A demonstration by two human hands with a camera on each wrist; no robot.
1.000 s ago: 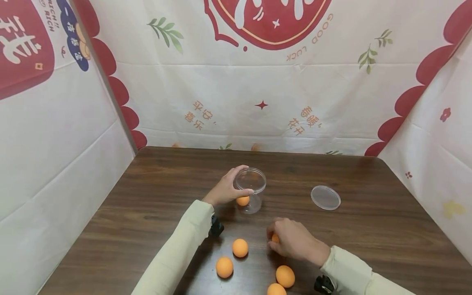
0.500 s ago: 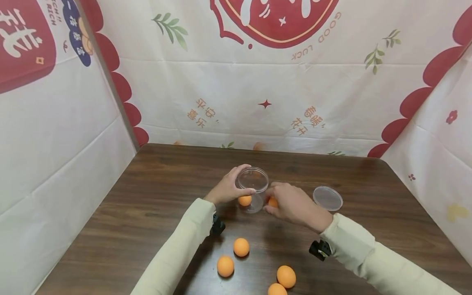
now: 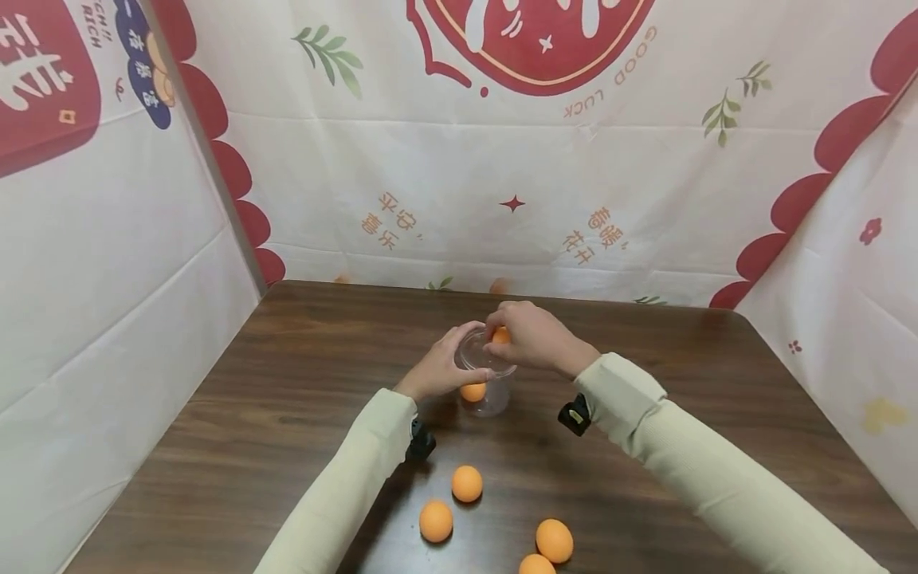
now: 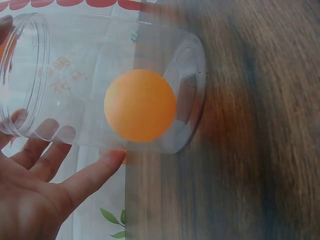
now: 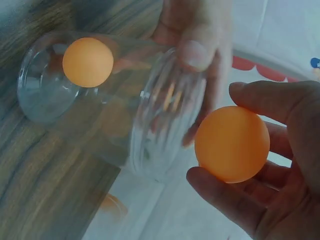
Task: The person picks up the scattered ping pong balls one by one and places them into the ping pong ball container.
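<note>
Across the back and sides of my workspace hangs a white cloth (image 3: 445, 167) printed with red scallops, green sprigs and Chinese characters. In front of it is a dark brown wood-grain table (image 3: 215, 446). My arms, in pale cream sleeves (image 3: 344, 478), reach across it from the near side. My left hand (image 3: 439, 368) is curled round the upper part of a clear, round jar (image 3: 496, 391), thumb on the near side, fingers on the far side; the jar stands upright on the table, its ridged mouth uncovered. My right hand (image 3: 538, 336) is at that mouth, thumb and fingertips pinching an orange ball (image 5: 232, 145) just above the opening. A small black device (image 3: 421, 441) sits at each wrist. Of the other balls, also orange, a single ball (image 3: 472, 392) lies low inside the jar, visible through its wall, and four loose balls (image 3: 467, 484) lie on the table nearer me, two to the left, two to the right.
</note>
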